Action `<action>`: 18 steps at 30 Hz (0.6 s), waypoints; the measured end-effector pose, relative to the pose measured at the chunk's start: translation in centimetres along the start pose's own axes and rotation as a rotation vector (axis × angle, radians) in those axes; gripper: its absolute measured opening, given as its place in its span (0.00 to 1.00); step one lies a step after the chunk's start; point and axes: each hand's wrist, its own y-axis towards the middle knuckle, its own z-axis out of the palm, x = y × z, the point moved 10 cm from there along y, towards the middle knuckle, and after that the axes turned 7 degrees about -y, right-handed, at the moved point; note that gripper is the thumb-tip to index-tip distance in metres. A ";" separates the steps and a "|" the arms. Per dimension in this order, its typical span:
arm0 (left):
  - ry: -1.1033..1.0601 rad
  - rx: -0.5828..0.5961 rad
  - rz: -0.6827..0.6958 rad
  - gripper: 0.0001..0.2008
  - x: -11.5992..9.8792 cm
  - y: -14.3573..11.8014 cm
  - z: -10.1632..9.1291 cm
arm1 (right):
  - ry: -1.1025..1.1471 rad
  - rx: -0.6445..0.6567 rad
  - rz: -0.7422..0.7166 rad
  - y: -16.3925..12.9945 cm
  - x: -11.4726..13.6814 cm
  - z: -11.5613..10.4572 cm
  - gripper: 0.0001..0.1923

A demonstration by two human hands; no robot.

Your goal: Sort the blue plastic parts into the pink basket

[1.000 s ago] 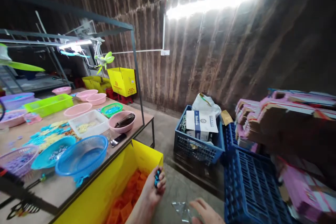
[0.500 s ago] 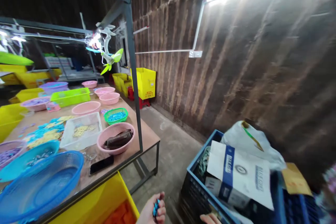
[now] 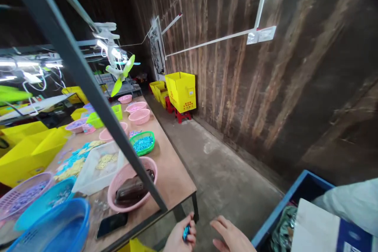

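The fingers of the left hand (image 3: 179, 239) are curled in and pressed around a small blue piece (image 3: 186, 232), which shows only as a sliver between fingertips and palm at the bottom edge of the view, just below the near corner of the table (image 3: 174, 183); it looks like a light, hard plastic part, stiff enough to pinch firmly and small enough to slip out if the grip loosens, so a closed fist or a fingertip pinch across its narrow sides seems the sound way to hold it. The right hand (image 3: 232, 237) is beside it, empty as far as can be seen, fingers loosely spread and slightly bent, close to the rim of a blue crate (image 3: 277, 214) that holds a white box (image 3: 319, 228) and some crumpled wrapping. On the table nearby lie a black phone (image 3: 111, 224), a pink basket (image 3: 134, 183) with a dark object in it, a green basket (image 3: 143, 143) of pale blue pieces, a clear tray (image 3: 97, 167) and blue baskets (image 3: 50, 228); a grey frame post (image 3: 97, 98) crosses the view
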 end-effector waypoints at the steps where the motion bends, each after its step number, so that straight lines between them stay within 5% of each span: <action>1: 0.009 0.028 0.022 0.03 -0.4 0.5 2.1 | 0.028 -0.006 0.004 0.6 -1.1 -1.0 0.22; 7: 0.016 0.104 0.064 0.03 -2.0 3.2 12.8 | 0.070 -0.049 0.091 5.9 -10.4 -5.6 0.21; 12: -0.087 0.025 0.073 0.04 -3.4 8.6 16.8 | 0.085 -0.044 -0.007 13.9 -16.7 -7.7 0.22; 18: -0.273 0.013 0.239 0.02 -9.6 17.6 22.6 | -0.063 -0.014 -0.126 25.6 -23.7 -14.6 0.23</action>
